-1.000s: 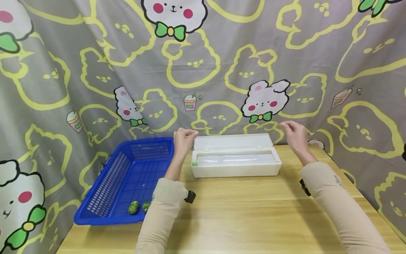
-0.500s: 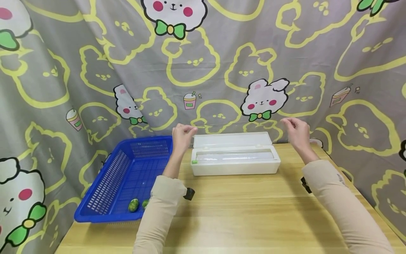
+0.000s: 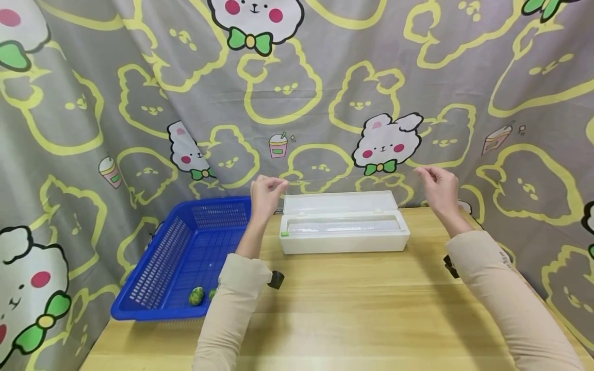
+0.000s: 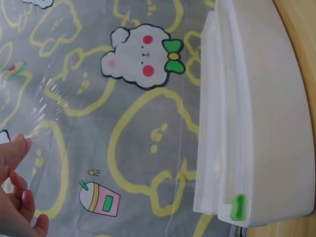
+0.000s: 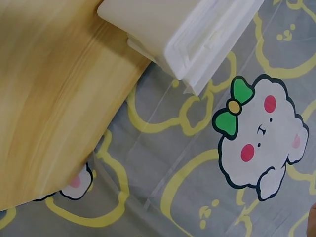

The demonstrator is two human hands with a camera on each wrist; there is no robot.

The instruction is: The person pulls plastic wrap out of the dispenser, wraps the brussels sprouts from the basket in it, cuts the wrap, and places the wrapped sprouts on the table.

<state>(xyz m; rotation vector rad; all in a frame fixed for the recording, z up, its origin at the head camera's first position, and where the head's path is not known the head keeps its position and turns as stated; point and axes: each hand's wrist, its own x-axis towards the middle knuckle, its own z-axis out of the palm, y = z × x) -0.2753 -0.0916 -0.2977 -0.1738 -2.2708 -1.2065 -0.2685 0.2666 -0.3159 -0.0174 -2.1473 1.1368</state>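
Note:
In the head view, my left hand (image 3: 266, 198) is raised above the left end of a white cling film dispenser (image 3: 345, 245), thumb and fingertips pinched together. Clear cling film (image 4: 47, 101) glints at those fingertips in the left wrist view. My right hand (image 3: 441, 193) pinches at the same height beyond the dispenser's right end; the film there is too transparent to make out. The dispenser's lid (image 3: 341, 202) is tipped back, and a roll of film (image 3: 343, 226) lies inside. A green slider (image 4: 238, 207) sits at its left end.
A blue plastic basket (image 3: 153, 313) stands on the left of the wooden table (image 3: 362, 309). Inside it lies a small green sprout-like vegetable (image 3: 196, 296), and another is partly hidden by my left sleeve. A patterned grey curtain (image 3: 320, 98) hangs close behind the table.
My right hand has moved slightly up and to the right, and my left hand slightly up, so they are a little farther apart. The dispenser and basket have stayed put.

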